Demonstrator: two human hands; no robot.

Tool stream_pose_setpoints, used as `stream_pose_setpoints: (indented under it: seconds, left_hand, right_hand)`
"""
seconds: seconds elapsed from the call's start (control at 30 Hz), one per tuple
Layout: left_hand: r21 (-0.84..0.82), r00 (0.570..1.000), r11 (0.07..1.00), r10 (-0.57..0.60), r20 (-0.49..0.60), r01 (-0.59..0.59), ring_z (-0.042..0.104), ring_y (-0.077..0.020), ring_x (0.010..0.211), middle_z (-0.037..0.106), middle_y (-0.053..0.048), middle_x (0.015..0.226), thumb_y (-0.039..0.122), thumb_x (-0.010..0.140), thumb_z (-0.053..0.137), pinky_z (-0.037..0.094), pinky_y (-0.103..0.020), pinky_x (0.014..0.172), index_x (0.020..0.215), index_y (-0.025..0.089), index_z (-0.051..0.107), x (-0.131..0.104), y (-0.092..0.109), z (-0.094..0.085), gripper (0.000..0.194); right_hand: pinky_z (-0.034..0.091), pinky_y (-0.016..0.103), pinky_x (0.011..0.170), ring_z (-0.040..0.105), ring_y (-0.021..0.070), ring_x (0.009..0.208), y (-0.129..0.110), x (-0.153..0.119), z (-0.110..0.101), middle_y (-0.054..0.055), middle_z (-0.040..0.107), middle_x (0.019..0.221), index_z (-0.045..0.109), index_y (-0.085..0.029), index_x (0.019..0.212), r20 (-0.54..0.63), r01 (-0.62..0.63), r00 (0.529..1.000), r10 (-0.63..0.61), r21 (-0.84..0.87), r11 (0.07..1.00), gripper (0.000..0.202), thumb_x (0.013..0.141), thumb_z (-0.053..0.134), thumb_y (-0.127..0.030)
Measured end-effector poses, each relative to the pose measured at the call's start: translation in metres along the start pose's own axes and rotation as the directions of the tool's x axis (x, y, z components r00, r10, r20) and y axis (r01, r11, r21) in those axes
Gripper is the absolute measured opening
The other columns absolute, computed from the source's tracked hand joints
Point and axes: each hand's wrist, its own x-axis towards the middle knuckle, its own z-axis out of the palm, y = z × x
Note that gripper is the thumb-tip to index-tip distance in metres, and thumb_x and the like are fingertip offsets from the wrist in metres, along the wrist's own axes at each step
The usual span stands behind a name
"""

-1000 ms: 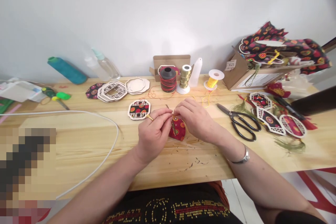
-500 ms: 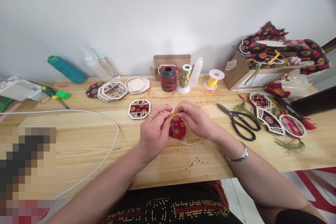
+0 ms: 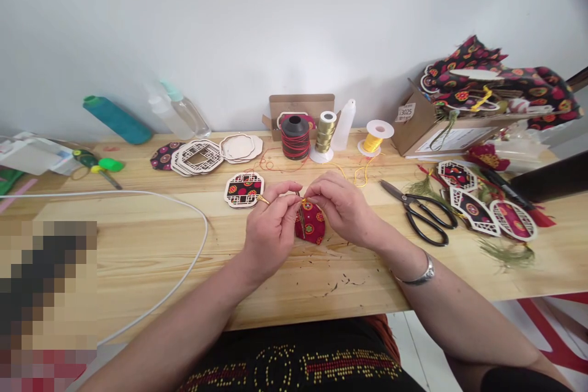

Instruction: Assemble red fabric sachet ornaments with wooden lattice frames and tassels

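Observation:
My left hand point(image 3: 272, 226) and my right hand point(image 3: 345, 211) meet over the middle of the table, thumbs and fingertips pinched together. Between them is a yellow cord point(image 3: 304, 201) at the top of a red patterned fabric piece point(image 3: 312, 226), which hangs below the fingertips. Fingers hide the upper left of the fabric and most of the cord. Just left of my left hand lies a wooden lattice ornament point(image 3: 244, 190) with dark floral cloth and a gold loop. Black-handled scissors point(image 3: 420, 214) rest to the right of my right hand.
Behind the hands stand a red-and-black thread spool point(image 3: 295, 138), a gold thread spool point(image 3: 325, 135), a white bottle point(image 3: 344, 125) and a yellow cord spool point(image 3: 376, 138). Lattice frames point(image 3: 197, 158) lie at back left. Finished ornaments point(image 3: 475, 211) and a cardboard box point(image 3: 413, 128) are right. A white cable point(image 3: 202, 239) curves at left.
The right-hand fingers have shifted slightly at the cord, curling a little more. The fabric piece stays almost in the same place. The view has moved very slightly.

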Motion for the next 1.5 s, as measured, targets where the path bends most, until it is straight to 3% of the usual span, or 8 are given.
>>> stream_pose_setpoints:
  seconds: [0.67, 0.93, 1.5]
  left_hand:
    - [0.038, 1.000, 0.999, 0.012, -0.026, -0.011, 0.064, -0.0172, 0.095, 0.066, -0.008, 0.103, 0.006, 0.086, 0.053, 0.053, -0.032, 0.083, 0.087, 0.015, 0.063, -0.0025, 0.0018, -0.0005, 0.014]
    - [0.024, 0.998, 0.999, -0.024, -0.058, 0.025, 0.061, -0.0155, 0.085, 0.058, -0.006, 0.101, 0.011, 0.087, 0.055, 0.053, -0.028, 0.066, 0.089, 0.017, 0.065, -0.0035, -0.0005, 0.0012, 0.013]
    - [-0.061, 0.992, 0.990, -0.127, 0.000, 0.127, 0.065, -0.0129, 0.072, 0.071, -0.003, 0.080, 0.012, 0.086, 0.057, 0.052, -0.025, 0.068, 0.084, 0.017, 0.066, -0.0007, 0.0004, 0.0013, 0.011]
  right_hand:
    - [0.045, 0.031, 0.069, 0.052, 0.0175, 0.075, -0.0005, -0.0004, 0.0012, 0.007, 0.061, 0.078, 0.059, -0.016, 0.082, -0.017, 0.042, 0.999, -0.043, -0.063, 0.997, 0.018, 0.092, 0.044, -0.013]
    - [0.044, 0.030, 0.069, 0.052, 0.0166, 0.074, 0.0003, -0.0003, 0.0004, 0.005, 0.061, 0.077, 0.060, -0.017, 0.081, -0.007, 0.016, 1.000, -0.016, -0.055, 0.998, 0.018, 0.092, 0.045, -0.014]
    - [0.045, 0.031, 0.069, 0.054, 0.0170, 0.074, 0.0017, -0.0003, 0.0005, 0.006, 0.063, 0.077, 0.060, -0.017, 0.080, -0.023, 0.015, 1.000, -0.018, -0.097, 0.995, 0.019, 0.091, 0.045, -0.014]
